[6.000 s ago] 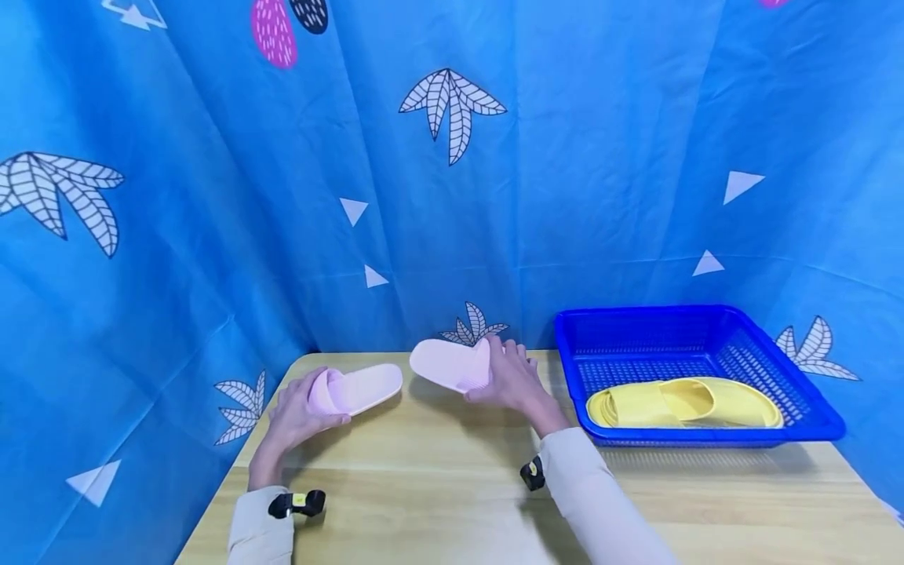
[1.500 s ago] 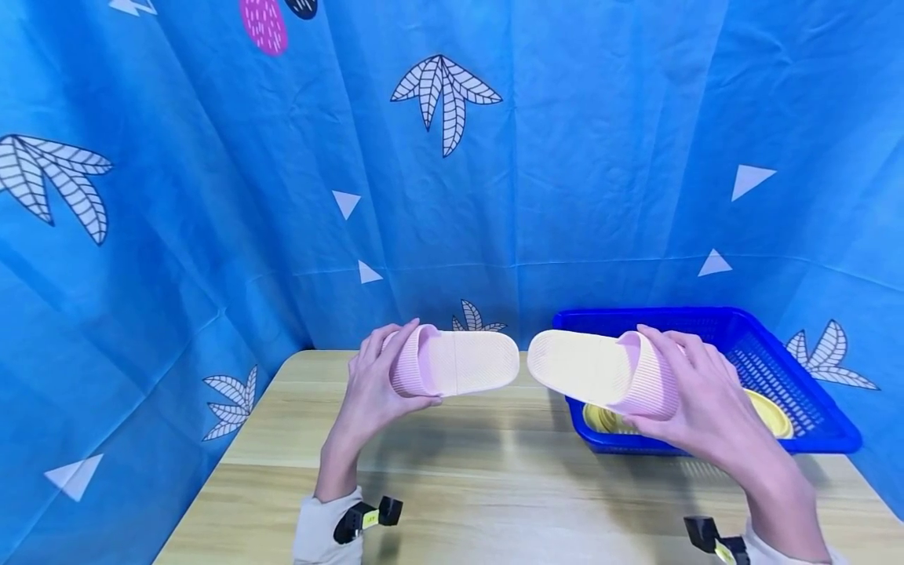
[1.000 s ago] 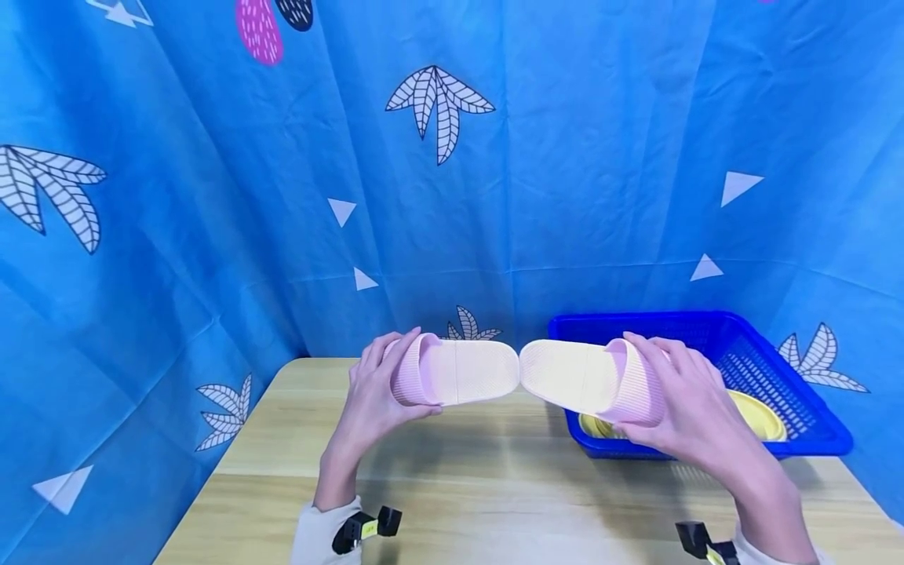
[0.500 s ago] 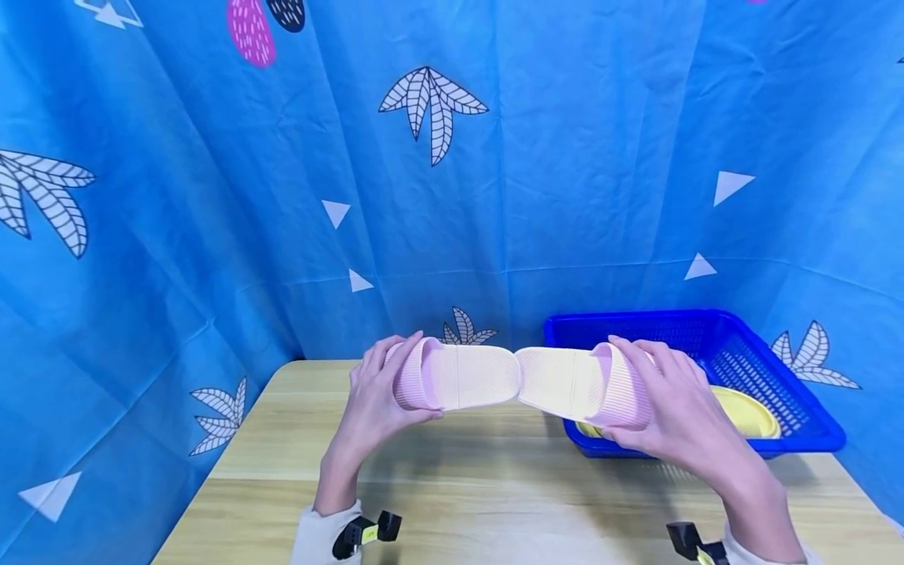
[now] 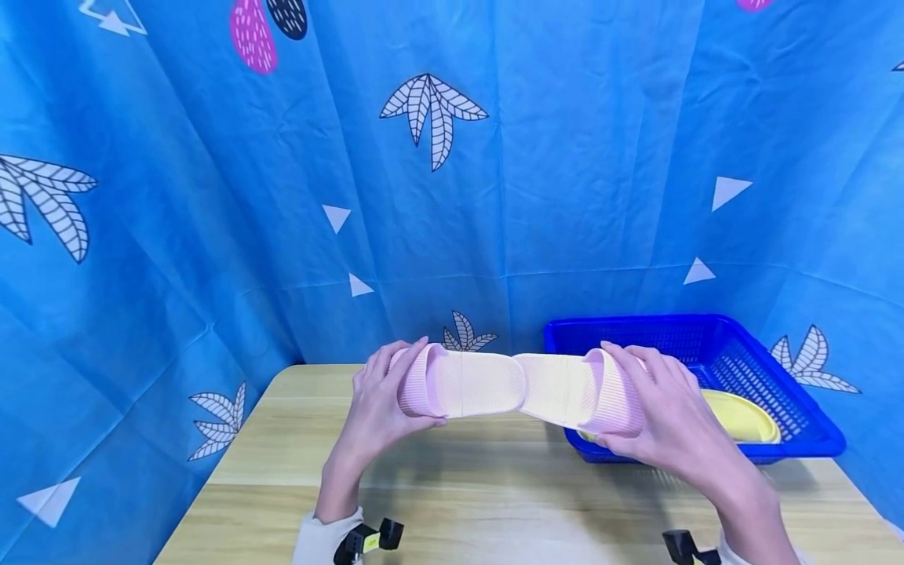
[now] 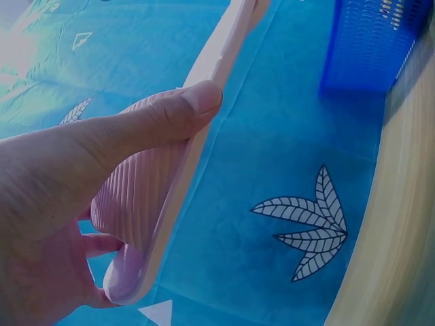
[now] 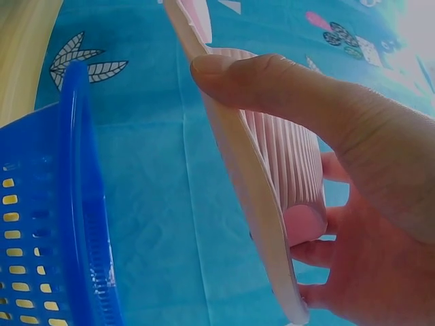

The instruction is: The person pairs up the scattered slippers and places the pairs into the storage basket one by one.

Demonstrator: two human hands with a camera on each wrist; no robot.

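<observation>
Two pale pink slide slippers with ribbed straps are held up above the table, heel ends meeting in the middle of the head view. My left hand (image 5: 377, 400) grips the left slipper (image 5: 487, 383) round its strap, thumb along the sole edge. The right slipper (image 5: 558, 384) is in my right hand (image 5: 664, 416), the fingers over its strap. At the meeting point the left heel overlaps the right one in the head view. In the left wrist view my left thumb (image 6: 170, 112) presses the sole's edge; the right wrist view shows my right thumb (image 7: 272, 85) likewise.
A blue perforated basket (image 5: 791, 384) stands on the wooden table (image 5: 297, 471) at the back right, partly behind my right hand. Yellow slippers (image 5: 745, 416) lie in it. A blue patterned curtain (image 5: 579, 173) hangs behind the table.
Both pink slippers have been lifted from low over the table's back left and brought towards me. Their heels, apart earlier, have come together as my right hand moved left.
</observation>
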